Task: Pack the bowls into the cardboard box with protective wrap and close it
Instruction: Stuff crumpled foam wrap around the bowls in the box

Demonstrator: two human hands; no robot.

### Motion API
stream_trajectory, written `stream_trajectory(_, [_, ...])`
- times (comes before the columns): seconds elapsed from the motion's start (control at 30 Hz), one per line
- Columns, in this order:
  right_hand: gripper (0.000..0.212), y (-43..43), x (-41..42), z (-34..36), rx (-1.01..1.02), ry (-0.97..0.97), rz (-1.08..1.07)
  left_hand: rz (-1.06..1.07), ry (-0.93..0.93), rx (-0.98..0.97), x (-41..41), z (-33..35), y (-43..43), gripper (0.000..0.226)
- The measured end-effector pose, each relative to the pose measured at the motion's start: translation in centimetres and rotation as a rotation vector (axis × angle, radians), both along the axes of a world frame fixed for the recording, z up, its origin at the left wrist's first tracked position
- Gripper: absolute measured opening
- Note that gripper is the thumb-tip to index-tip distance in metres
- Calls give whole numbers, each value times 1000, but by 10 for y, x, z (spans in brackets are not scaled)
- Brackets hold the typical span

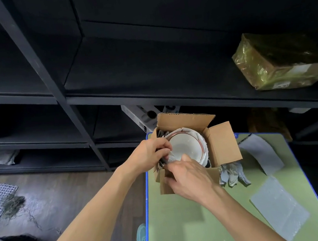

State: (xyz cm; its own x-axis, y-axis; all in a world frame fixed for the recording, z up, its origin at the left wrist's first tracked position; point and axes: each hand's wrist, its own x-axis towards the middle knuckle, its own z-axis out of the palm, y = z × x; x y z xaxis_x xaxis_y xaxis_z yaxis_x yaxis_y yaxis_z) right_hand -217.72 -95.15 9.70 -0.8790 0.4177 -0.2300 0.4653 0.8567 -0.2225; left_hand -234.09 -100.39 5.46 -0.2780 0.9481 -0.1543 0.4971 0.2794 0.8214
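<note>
Fingers [162, 147] of the left hand [148, 152] are curled and pinch the grey wrap [170, 158] tucked between the bowls [185, 145] and the left wall of the cardboard box [225, 144]. Right hand [191, 176] lies over the box's near left corner, thumb toward the wrap; whether its bent fingers grip anything cannot be told. Box stands at the far left corner of the table [188, 227], flaps open, bowls nested inside. Risks, as judged: the bowls are hard, glazed and white with a reddish rim, and the top one shows bare, so if the box were closed as it is the bowl could knock and chip. A tug on the thin, crumpling wrap may tear it or tilt the stack. Box sits close to the table's left edge, and a push could slide it off. Corrugated flaps look soft and creased. Crumpled wad [233, 173] of grey paper touches the box's near right side. Flat bubble sheet [279, 205] lies toward the right edge, second sheet [263, 153] beyond it.
</note>
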Motion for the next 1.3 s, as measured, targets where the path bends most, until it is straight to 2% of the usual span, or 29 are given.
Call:
stream_trajectory(0.23, [29, 0, -5, -3, 60, -22, 37, 24, 13, -29, 5, 5, -3, 12])
stream_trajectory(0.3, [27, 0, 1, -4, 54, 26, 48, 33, 50, -33, 7, 6, -4, 12])
stream_trajectory(0.4, [23, 0, 17, -11, 1, 167, 21, 47, 170, 9, 14, 0, -8, 14])
stream_trajectory(0.53, [34, 4, 38, -19, -103, 282, -27, 130, 363, 178, 31, -19, -24, 22])
stream_trajectory(0.77, [29, 21, 65, -27, -83, 494, -94, 233, 350, 284, 48, -8, -43, 27])
stream_trajectory(0.93, [28, 31, 72, -37, -52, 511, -174, 355, 333, 223, 53, 6, -47, 27])
stream_trajectory(1.13, [30, 24, 86, -43, -90, 555, -164, 358, 365, 189, 68, 8, -36, 14])
stream_trajectory(1.3, [28, 40, 109, -38, -140, 601, -189, 252, 377, 220, 101, 15, -15, 9])
